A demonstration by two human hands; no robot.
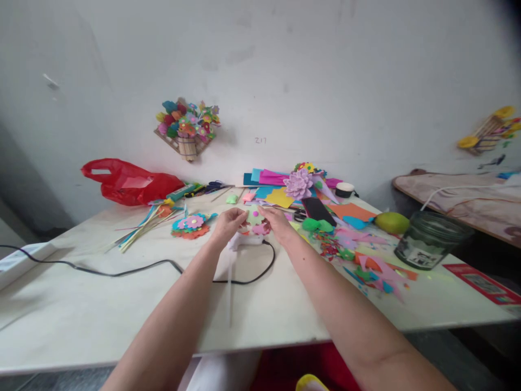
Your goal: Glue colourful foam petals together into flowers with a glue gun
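A pale green craft flower (255,216) with a pink centre is held up between my two hands. Closed on its left edge are the fingers of my left hand (230,224); my right hand (278,221) pinches the right edge. Pink scalloped petals (259,229) show just below the green flower, and I cannot tell whether they are joined to it. Beneath the hands lies a white glue gun (246,240) on the table, a pale glue stick (230,293) jutting from it towards me.
Stacked foam flowers (191,224) and thin strips (140,228) lie left, before a red plastic bag (130,182). Coloured scraps (366,266), a dark phone (318,210), a yellow-green fruit (391,222) and a glass jar (427,244) are right. A black cord (122,274) crosses the table.
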